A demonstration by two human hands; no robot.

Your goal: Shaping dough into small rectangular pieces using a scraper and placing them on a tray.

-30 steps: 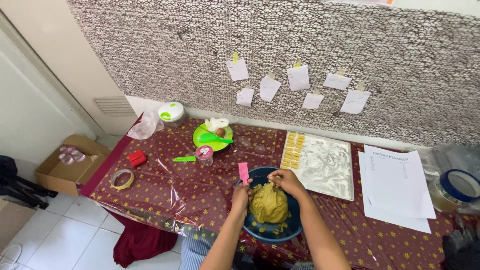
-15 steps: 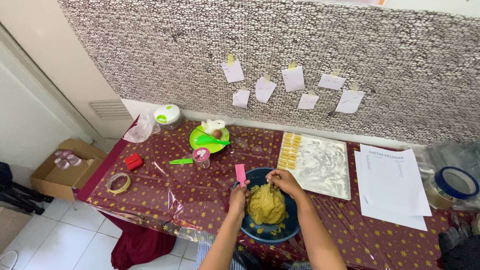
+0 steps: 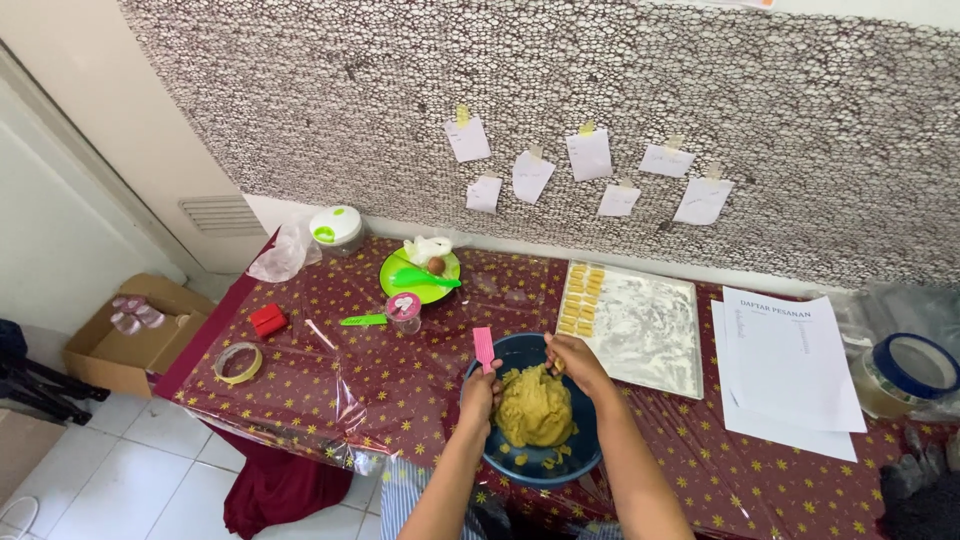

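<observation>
Two hands: both at a dark blue bowl (image 3: 580, 462) near the table's front edge, seen from above.
Table: a long table (image 3: 330, 375) against the wall, covered in a maroon cloth with small gold stars under clear plastic.
Room: a dark speckled wall (image 3: 300, 90) with small paper notes (image 3: 588, 154) taped on it; white floor tiles and an open cardboard box (image 3: 125, 335) beyond the table's left end.
Bowl: holds a large mound of yellow dough (image 3: 535, 405), with loose crumbs at its front wall.
Left hand (image 3: 480, 390): curled around the bowl's left rim, a pink scraper (image 3: 484, 348) standing up from it.
Right hand (image 3: 575, 362): fingers pinched narrow on a bit of dough at the bowl's back rim.
Tray: a white floured tray (image 3: 650, 335) just behind the bowl, with rows of small yellow dough pieces (image 3: 582, 298) in its back left corner.
Plate: a green plate (image 3: 420, 285) toward the back edge, carrying a green spoon and an egg.
Right end: printed sheets (image 3: 785, 365) and a blue-lidded jar (image 3: 905, 370).
Left end: a tape roll (image 3: 239, 362) and a small red box (image 3: 267, 320).
</observation>
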